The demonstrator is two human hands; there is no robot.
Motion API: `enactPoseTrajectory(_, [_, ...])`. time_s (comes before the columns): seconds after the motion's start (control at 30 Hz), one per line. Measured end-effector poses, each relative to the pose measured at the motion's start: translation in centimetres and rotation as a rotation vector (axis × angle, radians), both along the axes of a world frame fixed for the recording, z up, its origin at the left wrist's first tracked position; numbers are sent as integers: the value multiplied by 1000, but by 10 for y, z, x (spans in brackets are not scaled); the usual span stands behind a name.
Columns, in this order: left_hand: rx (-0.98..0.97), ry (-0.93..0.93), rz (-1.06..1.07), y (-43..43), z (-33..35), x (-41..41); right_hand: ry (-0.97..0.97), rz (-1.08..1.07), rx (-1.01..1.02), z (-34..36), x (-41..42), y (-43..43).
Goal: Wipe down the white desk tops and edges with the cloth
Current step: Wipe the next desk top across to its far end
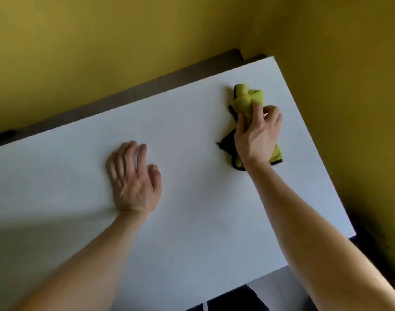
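One yellow-green cloth [245,98], bunched on the white table [192,221] near its far right corner, right grip [257,138] curled round its middle, left grip [133,182] spread flat on the table, well apart

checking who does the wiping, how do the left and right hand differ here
The right hand grips the bunched green cloth; the left hand holds nothing. The left hand rests open on the white desk; the right hand's fingers curl. Both are bare.
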State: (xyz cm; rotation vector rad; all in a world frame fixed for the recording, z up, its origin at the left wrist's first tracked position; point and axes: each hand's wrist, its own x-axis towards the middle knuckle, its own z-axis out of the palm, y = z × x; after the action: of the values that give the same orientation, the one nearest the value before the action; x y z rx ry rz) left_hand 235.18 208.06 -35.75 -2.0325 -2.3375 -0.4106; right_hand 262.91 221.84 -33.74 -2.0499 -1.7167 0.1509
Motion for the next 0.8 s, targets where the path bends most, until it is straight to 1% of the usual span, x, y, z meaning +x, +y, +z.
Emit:
enactPoseTrajectory(0.03, [1, -4, -1, 0, 1, 0, 35, 155, -15, 4, -20, -26])
enactPoseTrajectory(0.07, [1, -8, -3, 1, 1, 0, 59, 378, -50, 6, -36, -53])
enactPoseTrajectory(0.13, [10, -14, -6, 0, 1, -1, 42, 857, -109, 6, -51, -98])
enactPoseTrajectory(0.17, [17, -17, -8, 0, 1, 0, 18, 1036, -105, 4, -49, -106])
enactPoseTrajectory(0.2, [23, -21, -9, 0, 1, 1, 2, 1154, -92, 3, -41, -98])
enactPoseTrajectory(0.23, [24, -24, -7, 1, 2, 1, -21, 1182, -69, 2, -32, -81])
enactPoseTrajectory(0.27, [22, -25, -2, 1, 3, 2, -44, 1111, -51, 0, -22, -58])
enactPoseTrajectory(0.3, [19, -23, 3, 1, 3, 3, -53, 948, -32, -3, -10, -32])
enactPoseTrajectory(0.37, [14, -20, 10, 2, 3, 3, -69, 479, 0, -2, 18, 26])
enactPoseTrajectory(0.43, [10, -21, 16, 2, 4, 4, -65, 17, -4, -2, 22, 61])
enactPoseTrajectory(0.47, [8, -18, 21, 3, 5, 4, -57, -125, -7, -3, 6, 63])
enactPoseTrajectory(0.5, [7, -14, 25, 2, 6, 4, -49, -162, -11, -3, -18, 56])
enactPoseTrajectory(0.53, [7, -14, 25, 2, 6, 4, -22, -85, -12, -3, -47, 45])
enactPoseTrajectory(0.57, [8, -17, 22, 2, 6, 4, 9, 84, -5, -2, -79, 31])
enactPoseTrajectory(0.63, [4, -19, 21, 2, 6, 5, 36, 535, -28, 0, -131, 2])
enactPoseTrajectory(0.67, [-1, -18, 26, 2, 5, 5, 21, 731, -46, -1, -144, -6])
enactPoseTrajectory(0.7, [-1, -15, 32, 2, 5, 5, 4, 871, -43, -1, -146, -4])
enactPoseTrajectory(0.73, [3, -9, 34, 2, 5, 5, -3, 939, -37, -3, -136, 7])
enactPoseTrajectory(0.77, [7, -4, 34, 2, 5, 5, -9, 933, -23, -2, -120, 21])
enactPoseTrajectory(0.8, [12, -2, 35, 2, 5, 6, -8, 858, -10, -2, -98, 36])
